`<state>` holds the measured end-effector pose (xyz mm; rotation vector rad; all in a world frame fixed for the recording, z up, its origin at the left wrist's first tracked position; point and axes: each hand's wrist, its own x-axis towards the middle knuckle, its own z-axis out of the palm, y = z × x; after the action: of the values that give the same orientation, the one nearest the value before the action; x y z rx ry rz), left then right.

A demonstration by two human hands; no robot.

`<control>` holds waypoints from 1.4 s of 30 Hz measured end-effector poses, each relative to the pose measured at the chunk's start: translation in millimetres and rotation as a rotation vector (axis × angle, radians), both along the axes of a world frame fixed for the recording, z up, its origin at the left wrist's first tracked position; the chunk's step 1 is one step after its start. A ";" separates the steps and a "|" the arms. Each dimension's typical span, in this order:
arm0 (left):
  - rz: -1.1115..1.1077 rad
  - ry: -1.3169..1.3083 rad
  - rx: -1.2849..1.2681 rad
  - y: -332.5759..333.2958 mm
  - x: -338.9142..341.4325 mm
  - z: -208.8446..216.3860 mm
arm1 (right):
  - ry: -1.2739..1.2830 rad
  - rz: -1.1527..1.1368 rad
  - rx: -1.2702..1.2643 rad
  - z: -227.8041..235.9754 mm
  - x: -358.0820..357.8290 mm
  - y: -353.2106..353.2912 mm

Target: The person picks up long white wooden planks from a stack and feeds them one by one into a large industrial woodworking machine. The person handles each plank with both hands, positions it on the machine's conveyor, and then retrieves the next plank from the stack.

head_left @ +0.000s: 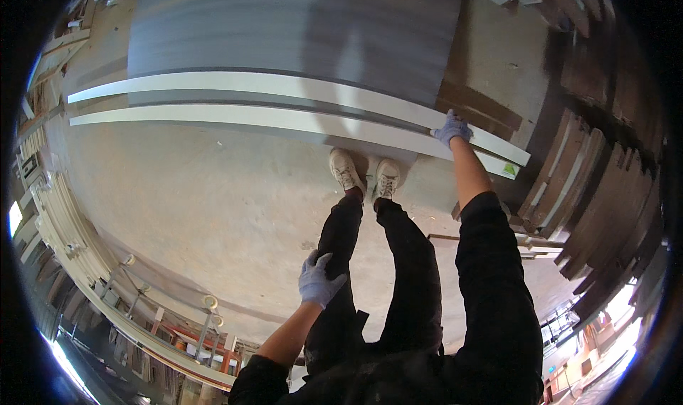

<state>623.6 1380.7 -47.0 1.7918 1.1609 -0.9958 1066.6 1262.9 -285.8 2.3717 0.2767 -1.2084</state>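
Two long, narrow white boards lie side by side across the front of a large grey panel (235, 24): a far white board (284, 86) and a near white board (270, 120). The near one carries a small green sticker (510, 169) at its right end. My right hand (453, 129), in a pale lavender glove, is closed over the far board close to that end; its fingertips reach the far edge. Gloved the same way, my left hand (320, 282) hovers by my left thigh with fingers apart and nothing in it.
My shoes (345, 169) stand on the concrete floor (192, 191) just short of the near board. Stacked brown boards (605, 191) rise at the right. Along the left lie pale long strips (67, 227) and a metal rack with rollers (210, 302).
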 end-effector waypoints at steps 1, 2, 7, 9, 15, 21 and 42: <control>-0.004 0.010 -0.007 4.5 -0.4 -2.8 | 0.011 -0.002 0.023 -14.0 6.8 0.5; -0.014 0.008 -0.004 9.1 -0.4 -5.2 | 0.015 0.000 0.057 -26.9 14.0 -0.5; -0.039 0.007 0.011 21.4 1.9 -11.8 | 0.176 0.004 0.171 -70.8 36.3 -19.9; -0.001 -0.066 0.016 22.3 5.9 -10.9 | 0.247 0.029 0.253 -68.7 40.1 -32.4; -0.004 -0.083 0.002 22.9 15.6 -8.5 | 0.376 -0.013 0.314 -16.4 -5.9 -65.6; -0.015 -0.074 -0.004 21.6 9.6 -9.2 | 0.232 0.315 0.269 -39.1 -52.9 -44.6; 1.790 -0.462 -0.288 63.5 64.5 -65.7 | 0.705 0.017 0.314 228.2 -114.8 -45.5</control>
<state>688.1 1444.2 -112.7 0.2150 1.5262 0.3255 951.8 1217.4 -57.6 2.0765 0.7520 -2.0892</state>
